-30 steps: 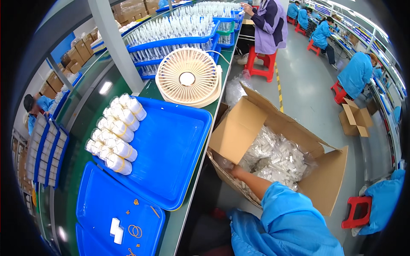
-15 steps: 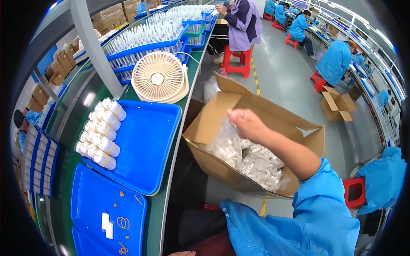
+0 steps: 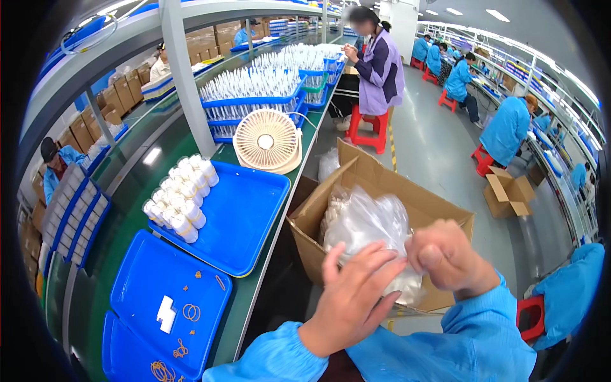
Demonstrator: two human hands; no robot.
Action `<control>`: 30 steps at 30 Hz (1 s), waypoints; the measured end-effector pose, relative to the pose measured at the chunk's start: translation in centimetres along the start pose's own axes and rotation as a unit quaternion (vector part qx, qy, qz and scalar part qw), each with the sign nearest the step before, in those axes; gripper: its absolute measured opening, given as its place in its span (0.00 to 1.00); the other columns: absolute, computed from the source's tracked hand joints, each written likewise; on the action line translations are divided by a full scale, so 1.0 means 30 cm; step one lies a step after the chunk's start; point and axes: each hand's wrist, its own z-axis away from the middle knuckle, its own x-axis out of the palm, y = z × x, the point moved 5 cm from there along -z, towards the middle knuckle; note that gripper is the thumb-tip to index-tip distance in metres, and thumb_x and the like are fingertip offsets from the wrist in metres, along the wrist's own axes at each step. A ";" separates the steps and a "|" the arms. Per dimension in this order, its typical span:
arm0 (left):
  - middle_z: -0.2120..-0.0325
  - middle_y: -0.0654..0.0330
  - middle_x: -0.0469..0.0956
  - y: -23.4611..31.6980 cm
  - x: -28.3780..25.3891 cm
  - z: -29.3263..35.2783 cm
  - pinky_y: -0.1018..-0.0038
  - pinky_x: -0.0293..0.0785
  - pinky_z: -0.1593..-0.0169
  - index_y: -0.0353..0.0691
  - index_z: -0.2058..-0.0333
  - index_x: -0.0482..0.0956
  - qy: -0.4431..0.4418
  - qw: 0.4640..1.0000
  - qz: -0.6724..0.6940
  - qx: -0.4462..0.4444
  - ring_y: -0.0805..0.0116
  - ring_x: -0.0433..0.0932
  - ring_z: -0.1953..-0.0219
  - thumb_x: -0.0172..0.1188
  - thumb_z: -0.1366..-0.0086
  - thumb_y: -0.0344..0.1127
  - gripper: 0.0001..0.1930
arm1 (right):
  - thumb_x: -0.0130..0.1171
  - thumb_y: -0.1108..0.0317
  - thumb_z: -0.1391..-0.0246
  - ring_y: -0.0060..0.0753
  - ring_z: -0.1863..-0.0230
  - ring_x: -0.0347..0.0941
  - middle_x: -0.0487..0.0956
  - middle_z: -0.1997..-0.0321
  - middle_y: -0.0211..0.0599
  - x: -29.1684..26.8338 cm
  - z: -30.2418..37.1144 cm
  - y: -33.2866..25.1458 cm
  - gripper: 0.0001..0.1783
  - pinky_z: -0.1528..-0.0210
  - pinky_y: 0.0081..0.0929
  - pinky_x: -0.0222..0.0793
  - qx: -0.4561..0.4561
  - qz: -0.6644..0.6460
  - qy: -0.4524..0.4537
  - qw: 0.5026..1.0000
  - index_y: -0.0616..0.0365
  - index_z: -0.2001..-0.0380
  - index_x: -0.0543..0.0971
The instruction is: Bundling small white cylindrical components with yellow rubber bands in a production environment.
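A clear plastic bag (image 3: pixel 375 219) bulges up out of an open cardboard box (image 3: pixel 407 181) in front of me, to the right of the bench. My right hand (image 3: pixel 445 258) is closed in a fist at the bag's right side, gripping its plastic. My left hand (image 3: pixel 356 296) reaches over the near side of the bag with its fingers apart, touching or just above the film. Small white pieces show faintly inside at the bag's left part. Both hands cover the near edge of the box.
Left on the green bench (image 3: pixel 270 254), a blue tray (image 3: pixel 248 210) holds banded bundles of white pieces (image 3: pixel 184 197). A nearer blue tray (image 3: pixel 137 274) has rubber bands (image 3: pixel 191 312) and white blocks (image 3: pixel 166 313). Beyond stand a fan (image 3: pixel 267 141), stacked trays (image 3: pixel 254 95) and a person (image 3: pixel 382 70).
My left hand has come up to the bag. My right hand has moved right and nearer, and the bag's film now rises over the box. The view has shifted slightly.
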 end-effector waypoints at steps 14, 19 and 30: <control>0.77 0.63 0.75 -0.210 0.210 0.054 0.54 0.54 0.47 0.46 0.70 0.72 -0.279 0.957 -0.070 -0.017 0.64 0.76 0.67 0.58 0.46 0.36 0.06 | 0.40 0.62 0.39 0.33 0.88 0.61 0.66 0.87 0.36 -0.026 0.223 0.130 0.22 0.84 0.26 0.56 0.025 0.039 0.209 0.977 0.59 0.86 0.66; 0.62 0.52 0.75 -0.354 0.125 0.125 0.42 0.42 0.42 0.46 0.67 0.82 -0.423 0.779 -0.429 -0.176 0.48 0.71 0.54 0.53 0.46 0.37 0.10 | 0.37 0.64 0.38 0.25 0.85 0.59 0.66 0.87 0.34 -0.115 0.189 0.199 0.22 0.81 0.23 0.53 0.037 0.131 0.328 0.935 0.61 0.84 0.68; 0.46 0.51 0.63 0.046 0.114 -0.097 0.41 0.49 0.45 0.42 0.38 0.47 -0.187 0.966 -0.175 0.024 0.51 0.62 0.43 0.70 0.59 0.47 0.53 | 0.45 0.69 0.42 0.25 0.79 0.67 0.71 0.79 0.34 0.052 0.184 0.157 0.09 0.76 0.23 0.62 0.010 0.089 0.223 0.971 0.59 0.71 0.72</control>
